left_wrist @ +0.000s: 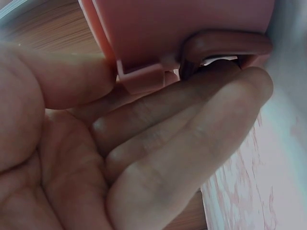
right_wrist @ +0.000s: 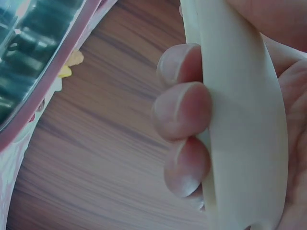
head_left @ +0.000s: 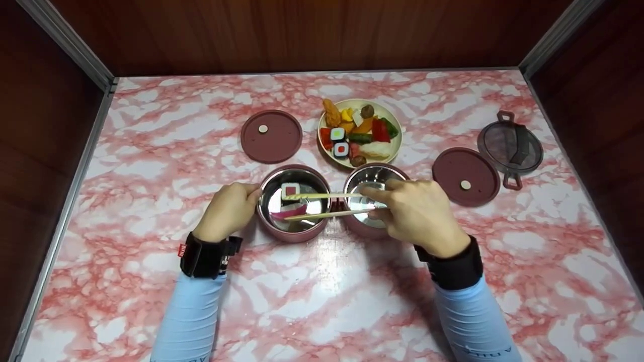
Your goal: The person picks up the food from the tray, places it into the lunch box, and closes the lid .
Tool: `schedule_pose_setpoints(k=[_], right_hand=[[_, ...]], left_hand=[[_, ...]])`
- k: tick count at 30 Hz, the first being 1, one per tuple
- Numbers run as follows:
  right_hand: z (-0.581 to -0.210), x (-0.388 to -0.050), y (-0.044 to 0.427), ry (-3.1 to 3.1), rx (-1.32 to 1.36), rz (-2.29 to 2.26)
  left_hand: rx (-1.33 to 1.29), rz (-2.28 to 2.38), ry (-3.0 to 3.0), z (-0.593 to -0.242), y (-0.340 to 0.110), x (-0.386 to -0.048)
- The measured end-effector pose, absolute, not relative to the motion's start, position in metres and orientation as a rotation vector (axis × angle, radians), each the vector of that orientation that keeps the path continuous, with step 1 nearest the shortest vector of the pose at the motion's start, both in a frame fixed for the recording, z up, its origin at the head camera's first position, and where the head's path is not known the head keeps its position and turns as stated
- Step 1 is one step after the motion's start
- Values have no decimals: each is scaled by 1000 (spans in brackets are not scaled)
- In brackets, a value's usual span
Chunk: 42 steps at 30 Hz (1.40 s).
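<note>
My left hand [head_left: 226, 211] holds the left side of a dusty-pink steel-lined food container [head_left: 294, 235]. In the left wrist view, the fingers lie around its brown handle [left_wrist: 225, 42], with the thumb against a pink tab [left_wrist: 142, 78]. My right hand [head_left: 420, 213] grips cream tongs [right_wrist: 244, 120], fingers curled round the broad handle. The tongs' two arms reach leftward over a second steel-lined container [head_left: 358, 229], their tips apart inside the left one. Under these tips are a toy sushi roll [head_left: 290, 189] with a red centre and a magenta piece [head_left: 288, 213].
Behind the containers, a cream plate [head_left: 397, 151] carries assorted toy food. One round maroon lid [head_left: 274, 141] lies left of it, another [head_left: 463, 171] to the right. A transparent dark-handled lid [head_left: 495, 146] is at far right. Wooden panels [head_left: 312, 35] wall the marbled table [head_left: 322, 311].
</note>
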State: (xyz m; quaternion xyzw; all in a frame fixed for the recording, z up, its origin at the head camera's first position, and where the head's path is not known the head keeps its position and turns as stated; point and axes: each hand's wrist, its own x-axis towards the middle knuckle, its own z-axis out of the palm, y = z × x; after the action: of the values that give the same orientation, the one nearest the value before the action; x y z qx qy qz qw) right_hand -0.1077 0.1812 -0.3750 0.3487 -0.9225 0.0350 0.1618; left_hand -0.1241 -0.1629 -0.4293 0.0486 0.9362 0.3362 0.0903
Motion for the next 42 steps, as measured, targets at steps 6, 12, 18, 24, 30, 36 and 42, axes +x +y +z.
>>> schedule_pose_setpoints(k=[6,12,18,24,30,36,42], right_hand=[[-371,-109,187,-2605,984,141],[-363,-115,207,-2512,886,267],[-361,-126,238,-2499,663,350],[-364,-135,271,-2646,352,407],[-373,-146,295,-2820,150,424],[-386,-159,299,-2936,-54,520],[-393,-164,292,-2986,-173,623]], left_hand=[[148,992,2788,-429,-163,-124],[152,998,2790,-429,-163,-124],[144,990,2792,-430,-163,-124],[133,998,2766,-430,-163,-124],[142,1008,2772,-430,-164,-124],[146,1005,2778,-431,-164,-124],[152,1002,2788,-430,-163,-124]])
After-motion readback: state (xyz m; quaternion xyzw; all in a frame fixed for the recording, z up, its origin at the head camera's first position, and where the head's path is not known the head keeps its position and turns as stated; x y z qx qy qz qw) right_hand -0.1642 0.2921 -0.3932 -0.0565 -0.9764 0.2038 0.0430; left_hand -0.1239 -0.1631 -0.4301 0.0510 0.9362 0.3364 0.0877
